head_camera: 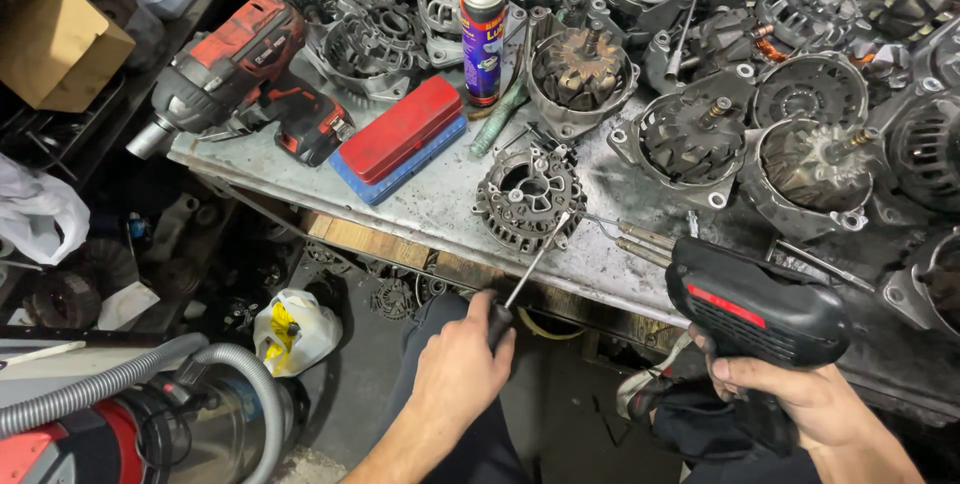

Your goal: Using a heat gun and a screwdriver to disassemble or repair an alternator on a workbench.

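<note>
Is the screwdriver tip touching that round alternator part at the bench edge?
Touching. The head view shows the screwdriver tip resting against the alternator part's rim, with no gap.

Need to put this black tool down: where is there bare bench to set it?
Bare metal lies along the bench's front edge, between the red-and-blue case and the round alternator part. A smaller patch sits just right of that part. The back and right side are packed with alternator housings.

A grimy metal workbench [440, 206] runs across the upper frame. On it lie a red impact wrench [240, 79] at upper left, a red-and-blue case [400, 139], a spray can [483, 39], an alternator housing [528, 196] at centre, and more alternator parts [800, 134] crowding the upper right.
</note>
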